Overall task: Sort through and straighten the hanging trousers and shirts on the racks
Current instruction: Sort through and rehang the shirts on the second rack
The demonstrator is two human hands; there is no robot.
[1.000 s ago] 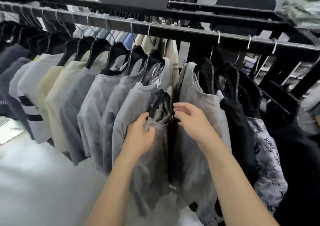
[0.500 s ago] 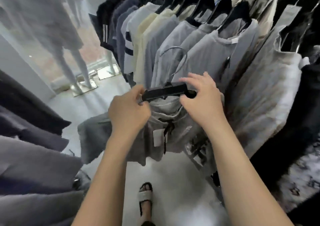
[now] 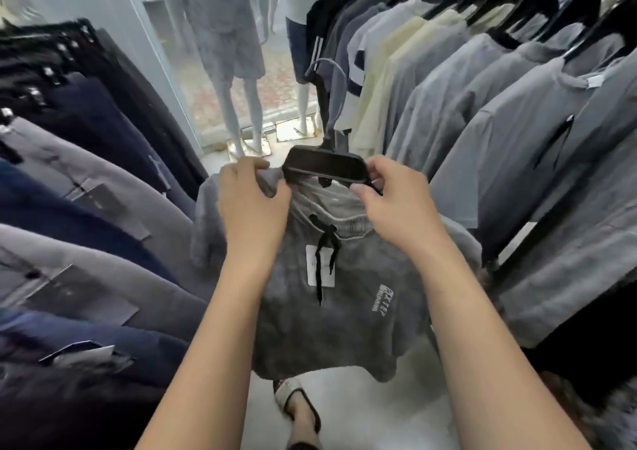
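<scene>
Grips the waistband of the grey shorts (image 3: 344, 318) with the left hand (image 3: 253, 208), pinches the black hanger (image 3: 325, 168) with the right hand (image 3: 401, 205), risks tugging fabric out of its clip through uneven pull.

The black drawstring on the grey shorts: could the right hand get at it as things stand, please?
Probably yes. The drawstring hangs uncovered on the front of the grey shorts, below the right hand, nothing between them. That hand pinches the hanger, though, and would have to let go.
</scene>
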